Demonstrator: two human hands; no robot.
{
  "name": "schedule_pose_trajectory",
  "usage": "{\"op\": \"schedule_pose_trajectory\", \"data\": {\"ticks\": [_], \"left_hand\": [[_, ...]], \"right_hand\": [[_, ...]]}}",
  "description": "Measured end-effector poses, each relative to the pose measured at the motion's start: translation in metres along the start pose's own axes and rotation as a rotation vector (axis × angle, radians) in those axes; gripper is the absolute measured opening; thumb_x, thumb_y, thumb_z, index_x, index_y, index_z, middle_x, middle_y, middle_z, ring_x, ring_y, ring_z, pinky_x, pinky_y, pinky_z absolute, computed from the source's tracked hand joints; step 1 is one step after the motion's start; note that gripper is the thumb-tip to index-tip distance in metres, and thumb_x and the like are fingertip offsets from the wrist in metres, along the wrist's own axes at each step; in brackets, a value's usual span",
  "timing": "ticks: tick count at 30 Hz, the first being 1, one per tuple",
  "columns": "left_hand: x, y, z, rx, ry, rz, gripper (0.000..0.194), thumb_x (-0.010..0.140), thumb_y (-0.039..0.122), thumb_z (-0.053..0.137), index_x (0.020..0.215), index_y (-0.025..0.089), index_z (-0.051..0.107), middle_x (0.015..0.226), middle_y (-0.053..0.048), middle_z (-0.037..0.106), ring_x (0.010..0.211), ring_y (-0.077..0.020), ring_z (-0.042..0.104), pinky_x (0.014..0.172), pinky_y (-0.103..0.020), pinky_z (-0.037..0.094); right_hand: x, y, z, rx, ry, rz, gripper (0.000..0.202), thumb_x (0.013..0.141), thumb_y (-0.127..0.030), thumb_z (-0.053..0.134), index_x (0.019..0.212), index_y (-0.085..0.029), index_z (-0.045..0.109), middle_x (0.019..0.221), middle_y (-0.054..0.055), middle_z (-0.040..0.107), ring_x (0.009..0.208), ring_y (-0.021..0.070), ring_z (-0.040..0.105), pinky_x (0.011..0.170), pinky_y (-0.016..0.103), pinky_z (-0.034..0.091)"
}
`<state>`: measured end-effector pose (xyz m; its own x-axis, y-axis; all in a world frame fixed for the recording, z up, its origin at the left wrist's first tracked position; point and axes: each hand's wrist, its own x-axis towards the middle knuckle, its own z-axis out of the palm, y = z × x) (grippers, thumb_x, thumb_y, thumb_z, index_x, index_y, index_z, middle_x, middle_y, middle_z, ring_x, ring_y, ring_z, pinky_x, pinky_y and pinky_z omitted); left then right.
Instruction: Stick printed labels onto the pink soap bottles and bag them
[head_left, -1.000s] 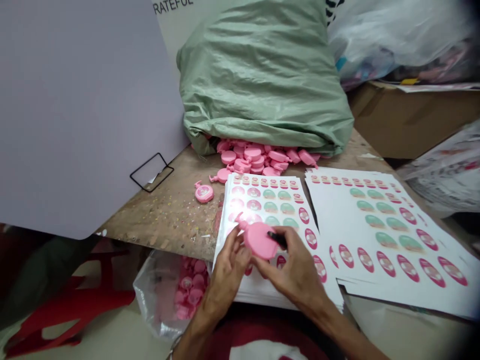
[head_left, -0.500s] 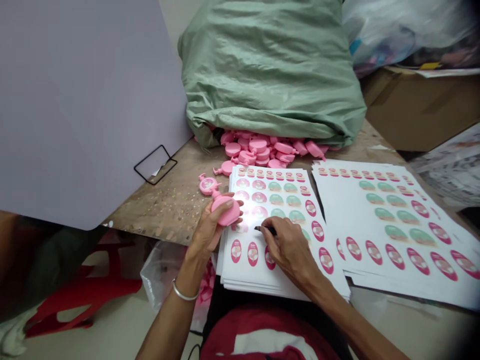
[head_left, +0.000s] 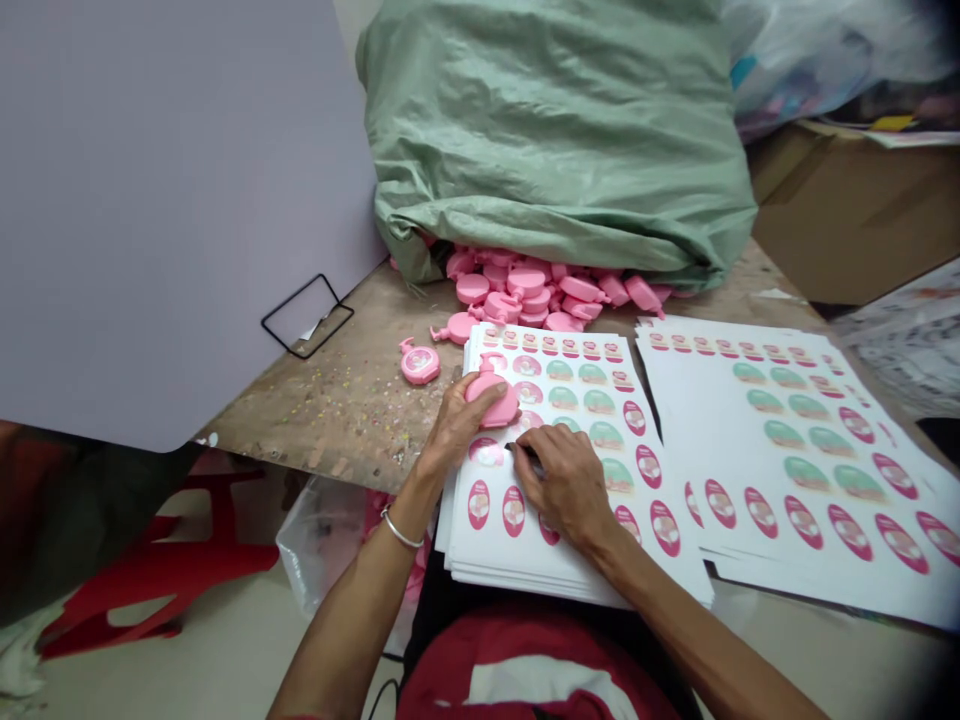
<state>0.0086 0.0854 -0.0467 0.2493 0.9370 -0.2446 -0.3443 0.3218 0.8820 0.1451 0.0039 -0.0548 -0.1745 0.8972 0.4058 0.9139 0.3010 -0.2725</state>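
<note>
My left hand (head_left: 451, 425) is closed round a pink pump-bottle piece (head_left: 495, 402), held over the left part of the sticker sheets (head_left: 540, 555). To its right, my right hand (head_left: 562, 480) pinches a small dark tool (head_left: 516, 449), whose tip is beside a pink oval sticker (head_left: 487, 452). The rest of that tool is hidden by the fingers. A pink piece with a sticker on its face (head_left: 420, 364) lies on the wooden table, left of the sheets. Behind them is a pile of plain pink pieces (head_left: 528, 282).
A green sack (head_left: 555, 130) stands over the pile. More sticker sheets (head_left: 724, 440) lie at the right. A black wire frame (head_left: 307, 316) is near the grey panel (head_left: 172, 220). Below the table are a red stool (head_left: 172, 570) and a clear bag (head_left: 319, 540).
My left hand has moved right and up with the pink piece, which is now more upright over the sheet. My right hand has shifted slightly left and up. The view has turned a little.
</note>
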Motion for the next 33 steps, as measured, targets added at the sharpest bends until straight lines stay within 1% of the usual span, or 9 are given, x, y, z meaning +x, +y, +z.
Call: {"op": "schedule_pose_trajectory", "data": {"ticks": [7, 11, 14, 17, 19, 21, 23, 26, 33], "left_hand": [[0.001, -0.004, -0.002, 0.034, 0.020, -0.008, 0.037, 0.071, 0.036, 0.078, 0.097, 0.015, 0.063, 0.091, -0.007, 0.066, 0.073, -0.0161, 0.068, 0.069, -0.030, 0.059], [0.001, -0.005, -0.003, -0.004, 0.017, -0.014, 0.040, 0.070, 0.035, 0.079, 0.101, 0.016, 0.062, 0.092, -0.006, 0.066, 0.076, -0.0169, 0.069, 0.072, -0.031, 0.059], [0.001, -0.001, -0.003, -0.059, 0.024, -0.036, 0.045, 0.070, 0.034, 0.079, 0.106, 0.015, 0.060, 0.088, -0.006, 0.067, 0.073, -0.0174, 0.069, 0.070, -0.032, 0.059], [-0.005, 0.010, 0.001, -0.082, 0.003, -0.059, 0.048, 0.070, 0.034, 0.080, 0.109, 0.015, 0.059, 0.087, -0.006, 0.067, 0.069, -0.0169, 0.068, 0.064, -0.030, 0.058], [-0.014, 0.018, 0.008, -0.079, -0.008, -0.045, 0.048, 0.074, 0.041, 0.076, 0.111, 0.014, 0.061, 0.091, -0.008, 0.068, 0.071, -0.0162, 0.067, 0.062, -0.027, 0.057], [-0.024, 0.024, 0.017, -0.094, -0.007, -0.058, 0.049, 0.081, 0.052, 0.067, 0.112, 0.014, 0.063, 0.101, -0.011, 0.069, 0.080, -0.0186, 0.067, 0.062, -0.028, 0.058], [-0.034, 0.027, 0.028, -0.121, 0.009, -0.113, 0.054, 0.085, 0.059, 0.056, 0.113, 0.014, 0.064, 0.109, -0.014, 0.068, 0.090, -0.0235, 0.067, 0.063, -0.031, 0.060], [-0.044, 0.025, 0.040, -0.153, 0.028, -0.168, 0.054, 0.088, 0.058, 0.051, 0.117, 0.014, 0.062, 0.111, -0.016, 0.068, 0.096, -0.0266, 0.067, 0.065, -0.034, 0.062], [-0.047, 0.016, 0.047, -0.155, -0.071, -0.192, 0.053, 0.093, 0.056, 0.043, 0.113, 0.012, 0.066, 0.106, -0.013, 0.071, 0.092, -0.0249, 0.069, 0.067, -0.034, 0.062]], "right_hand": [[0.001, 0.005, 0.004, 0.111, -0.033, 0.040, 0.013, 0.088, -0.026, 0.057, 0.077, -0.020, 0.057, 0.072, 0.003, 0.063, 0.071, 0.0185, 0.052, 0.069, 0.031, 0.034], [-0.001, -0.004, 0.002, 0.104, 0.053, -0.043, 0.014, 0.088, -0.027, 0.059, 0.076, -0.020, 0.057, 0.071, 0.004, 0.064, 0.069, 0.0189, 0.053, 0.067, 0.034, 0.035], [-0.002, -0.012, -0.012, 0.256, 0.136, -0.107, 0.012, 0.086, -0.026, 0.062, 0.076, -0.021, 0.057, 0.067, 0.003, 0.063, 0.066, 0.0182, 0.053, 0.065, 0.034, 0.038], [0.002, -0.009, -0.036, 0.517, 0.183, 0.091, 0.011, 0.084, -0.031, 0.064, 0.080, -0.022, 0.059, 0.071, 0.002, 0.064, 0.065, 0.0165, 0.056, 0.062, 0.032, 0.045], [0.010, 0.001, -0.050, 0.629, 0.174, 0.255, 0.012, 0.085, -0.034, 0.064, 0.085, -0.022, 0.064, 0.080, 0.003, 0.067, 0.068, 0.0161, 0.060, 0.061, 0.030, 0.049], [0.019, 0.012, -0.061, 0.678, 0.144, 0.321, 0.016, 0.085, -0.037, 0.064, 0.090, -0.023, 0.069, 0.088, 0.004, 0.070, 0.076, 0.0174, 0.063, 0.065, 0.030, 0.051], [0.026, 0.020, -0.066, 0.705, 0.118, 0.307, 0.019, 0.085, -0.038, 0.064, 0.094, -0.024, 0.073, 0.092, 0.004, 0.072, 0.082, 0.0189, 0.064, 0.070, 0.032, 0.052], [0.028, 0.024, -0.068, 0.719, 0.100, 0.240, 0.020, 0.086, -0.036, 0.064, 0.099, -0.024, 0.074, 0.085, 0.003, 0.071, 0.078, 0.0178, 0.062, 0.071, 0.032, 0.050], [0.020, 0.025, -0.074, 0.649, 0.100, 0.164, 0.018, 0.087, -0.034, 0.064, 0.097, -0.023, 0.074, 0.073, 0.002, 0.066, 0.070, 0.0162, 0.057, 0.066, 0.032, 0.048]]}}
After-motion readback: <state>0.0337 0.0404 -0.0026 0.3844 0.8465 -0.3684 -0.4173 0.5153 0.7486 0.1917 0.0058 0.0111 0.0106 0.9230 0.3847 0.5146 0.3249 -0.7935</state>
